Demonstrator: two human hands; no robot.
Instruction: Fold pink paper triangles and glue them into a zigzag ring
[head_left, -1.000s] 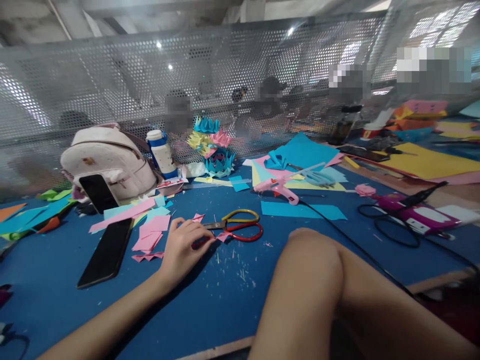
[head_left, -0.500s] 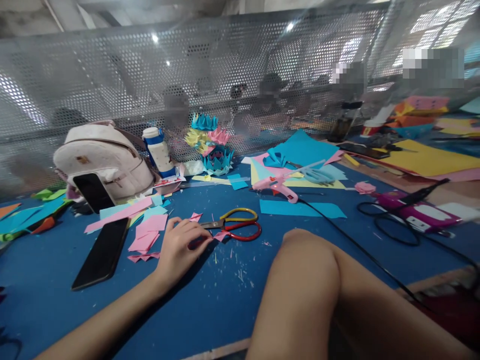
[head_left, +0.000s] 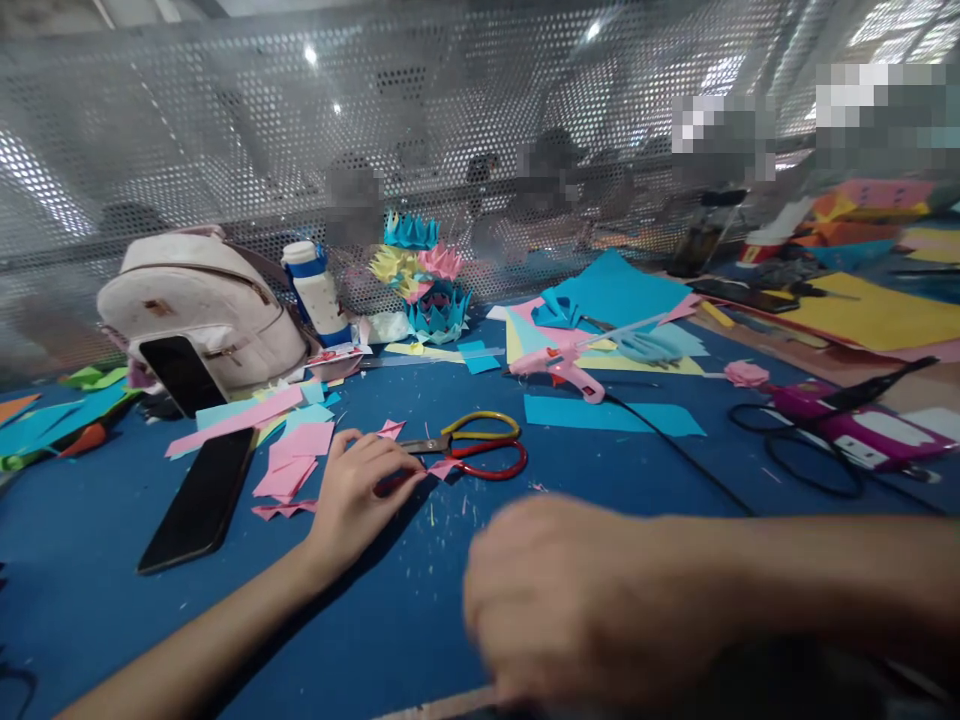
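Observation:
My left hand [head_left: 365,487] rests on the blue table, thumb and fingertips pinched on a small folded pink paper piece [head_left: 444,468]. Scissors [head_left: 491,475] with one yellow and one red handle lie just beyond it, blades toward that hand. My right hand [head_left: 555,600] is in front of me at the lower middle, its fingers curled down and blurred by motion; whether anything is in it cannot be made out. Cut pink paper squares [head_left: 289,460] lie left of my left hand, with a zigzag pink strip [head_left: 285,510] below them.
A black phone [head_left: 199,500] lies at left before a white backpack [head_left: 202,300] and a bottle [head_left: 319,295]. Folded paper flowers [head_left: 435,310] stand at the back. A pink glue gun [head_left: 559,370] trails its cord past a blue strip [head_left: 615,415]; a purple box [head_left: 847,430] sits right.
My right hand has come into view at the lower middle, where a bent bare limb showed before. My left hand keeps its pinch on the pink paper. The view has shifted slightly.

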